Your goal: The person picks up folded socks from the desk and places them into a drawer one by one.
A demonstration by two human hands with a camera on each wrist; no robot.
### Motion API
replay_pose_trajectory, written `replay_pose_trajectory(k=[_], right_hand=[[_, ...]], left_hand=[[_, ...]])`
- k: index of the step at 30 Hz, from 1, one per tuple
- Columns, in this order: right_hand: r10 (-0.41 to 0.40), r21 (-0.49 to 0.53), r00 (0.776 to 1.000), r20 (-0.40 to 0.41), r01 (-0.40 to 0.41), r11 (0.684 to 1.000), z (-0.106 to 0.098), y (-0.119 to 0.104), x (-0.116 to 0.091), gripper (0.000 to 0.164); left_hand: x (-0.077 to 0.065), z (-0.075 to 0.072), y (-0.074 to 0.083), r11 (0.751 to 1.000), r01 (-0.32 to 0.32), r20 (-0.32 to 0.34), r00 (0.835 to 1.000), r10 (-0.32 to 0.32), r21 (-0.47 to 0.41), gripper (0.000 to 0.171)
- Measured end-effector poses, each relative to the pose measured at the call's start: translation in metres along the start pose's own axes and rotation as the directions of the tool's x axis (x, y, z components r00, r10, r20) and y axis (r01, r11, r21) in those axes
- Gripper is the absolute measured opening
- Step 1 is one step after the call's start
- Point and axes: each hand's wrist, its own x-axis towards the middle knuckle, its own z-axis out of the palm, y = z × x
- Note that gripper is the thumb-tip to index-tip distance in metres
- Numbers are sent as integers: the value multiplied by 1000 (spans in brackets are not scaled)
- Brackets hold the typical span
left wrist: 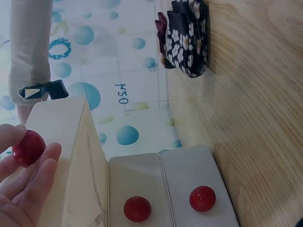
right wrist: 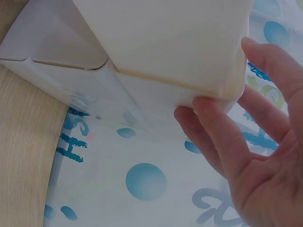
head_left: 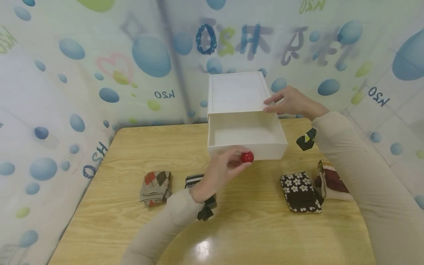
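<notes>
A small white drawer cabinet (head_left: 240, 92) stands at the back of the wooden table. Its top drawer (head_left: 246, 129) is pulled out, and the inside that shows is bare. My left hand (head_left: 220, 167) pinches the drawer's round red knob (head_left: 247, 157) between thumb and fingers. In the left wrist view, two lower drawers (left wrist: 135, 175) are closed, each with a red knob (left wrist: 202, 198). My right hand (head_left: 291, 102) holds the cabinet's right upper edge. The right wrist view shows its fingers (right wrist: 222, 132) bent round the corner, touching the white side.
Folded argyle socks (head_left: 155, 187) lie on the table's left side, and striped dark socks (head_left: 193, 180) sit partly under my left wrist. Black flower-patterned socks (head_left: 299, 191) and brown-and-cream socks (head_left: 332, 182) lie to the right. A patterned curtain (head_left: 132, 92) hangs behind the table.
</notes>
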Motion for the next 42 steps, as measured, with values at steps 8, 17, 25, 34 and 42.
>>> replay_pose_trajectory(k=[8, 17, 25, 34, 42], right_hand=[[4, 10, 1000, 6, -4, 1000, -1, 1, 0, 53], [10, 18, 1000, 15, -10, 1000, -2, 1, 0, 55], [10, 27, 1000, 25, -11, 1000, -2, -1, 0, 58], [10, 26, 1000, 26, -11, 1000, -2, 0, 0, 59], [-1, 28, 1000, 24, 1, 1000, -2, -1, -1, 57]], left_hand=[[-9, 2, 8, 999, -37, 18, 999, 37, -10, 27], [-19, 1, 16, 1000, -10, 53, 999, 12, -27, 28], [-24, 1, 18, 997, -59, 32, 998, 61, -51, 29], [-28, 4, 21, 994, -90, 18, 996, 91, -60, 30], [-32, 10, 18, 993, -106, -3, 994, 106, -57, 29]])
